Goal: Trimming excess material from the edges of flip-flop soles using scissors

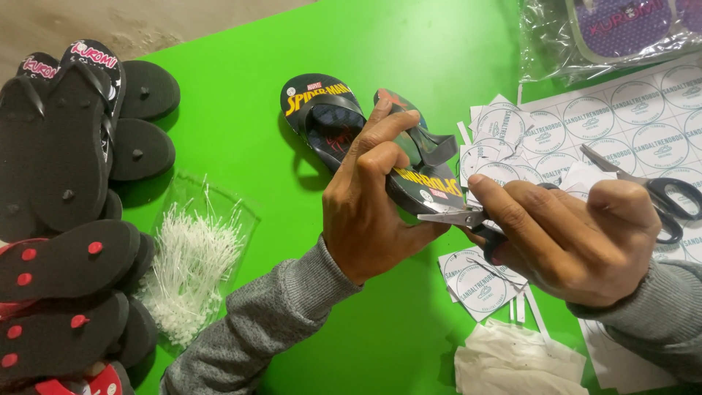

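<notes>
A stack of black sandals, several showing red-studded soles, is lying along the left edge of the green tabletop. A clear bag of white plastic tag pins is sitting just beside it. A sheet of round labels is lying at the right edge, a second pair of black-handled scissors resting on it. A bagged sandal is occupying the far right corner.

Two hands: left, right. Two printed sandals on the green table. Two scissors: small pair, black-handled pair. One sticker sheet. One bag of white ties. Black sandals stacked at left, too overlapped to count.
</notes>
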